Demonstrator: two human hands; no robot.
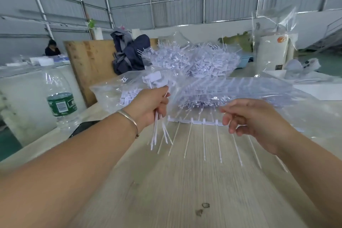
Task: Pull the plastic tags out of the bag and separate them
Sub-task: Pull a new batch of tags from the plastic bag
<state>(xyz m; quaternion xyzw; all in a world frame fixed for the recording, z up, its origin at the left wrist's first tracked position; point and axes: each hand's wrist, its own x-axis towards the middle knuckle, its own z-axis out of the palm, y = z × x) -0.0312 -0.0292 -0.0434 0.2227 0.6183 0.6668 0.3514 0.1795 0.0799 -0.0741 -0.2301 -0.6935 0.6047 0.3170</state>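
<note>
Above the table [185, 181], the left hand [148, 105] is gripping a bundle of loose tags [157, 131], its fingers curled tight round their stems; white flat heads are poking out over the fist and thin tails are hanging down below it. A bracelet [129, 118] is sitting on that wrist. Right of the bundle, a strip of tags [196, 122] is hanging in the air over the table, its tails fanning down toward the wood. The right hand [255, 118] is holding the strip's right end, fingers bent and pinching near it, though blur is making the exact contact hard to read. Behind both hands, a clear bag [240, 89] is lying on the table with more strips inside, its mouth facing the hands. Left of it, a second bag [114, 92] is holding loose white pieces. Farther back on the table, a heap of tags [194, 59] is piling up in plastic. At the table's left edge a water bottle [60, 98] is standing upright. Beyond the heap, a dark garment [129, 52] is slumping against a wooden board [88, 61], and a seated person [52, 48] is working far off to the left.
</note>
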